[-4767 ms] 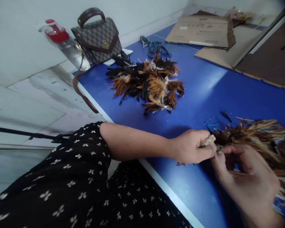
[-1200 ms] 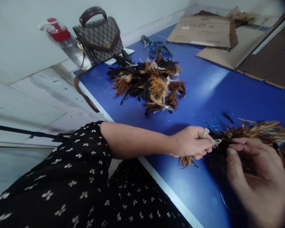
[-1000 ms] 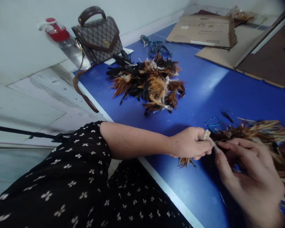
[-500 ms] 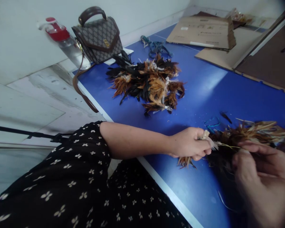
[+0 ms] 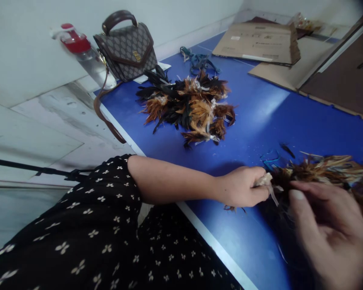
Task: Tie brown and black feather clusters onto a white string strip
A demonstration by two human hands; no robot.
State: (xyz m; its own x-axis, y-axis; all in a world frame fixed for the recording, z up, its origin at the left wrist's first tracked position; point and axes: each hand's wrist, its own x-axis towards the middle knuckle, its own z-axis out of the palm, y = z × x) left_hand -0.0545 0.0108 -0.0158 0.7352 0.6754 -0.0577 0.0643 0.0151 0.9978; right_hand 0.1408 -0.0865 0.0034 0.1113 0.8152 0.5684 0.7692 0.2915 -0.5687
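My left hand (image 5: 243,187) is closed around a small bundle of feathers (image 5: 263,180). The bundle's pale bound end and a whitish strip stick out past my thumb, and a few brown tips (image 5: 232,208) show beneath the wrist. The rest of it is hidden in the fist. Just to the right, my right hand (image 5: 332,225) has thumb and forefinger bent toward each other in a pinch; anything between those fingertips is too dark and blurred to make out. Behind it lies a large heap of loose brown feathers (image 5: 329,165), partly covered by that hand.
Tied brown and black feather bundles (image 5: 196,106) lie farther back on the blue table (image 5: 248,141). A handbag (image 5: 127,50) and a red-capped bottle (image 5: 90,60) stand by the wall. Blue-green ties (image 5: 199,62) and cardboard (image 5: 260,42) are at the back.
A thin yellowish strand stretched from the bundle to my right fingers earlier; it no longer shows. My left hand has turned and lowered slightly, hiding more feather tips. My right fingertips have shifted left.
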